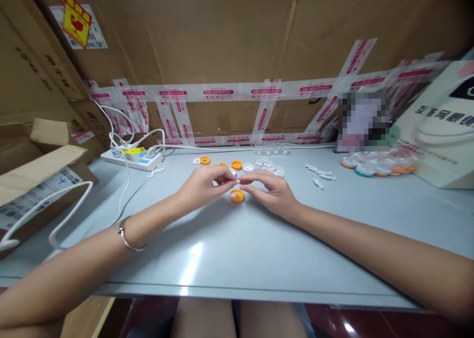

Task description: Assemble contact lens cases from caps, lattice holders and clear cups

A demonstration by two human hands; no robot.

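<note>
Before me: smooth, pale blue-grey desk, white streak of reflected light towards its front edge. Facing me, tall brown cardboard wall, banded with white-and-red printed packing tape. Left, brown cardboard panel, dark lettering. Below, glossy dark-red floor.

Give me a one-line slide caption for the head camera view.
Left hand and right hand nearly meet at what looks like a tiny white piece, near an orange disc on the table.
</note>
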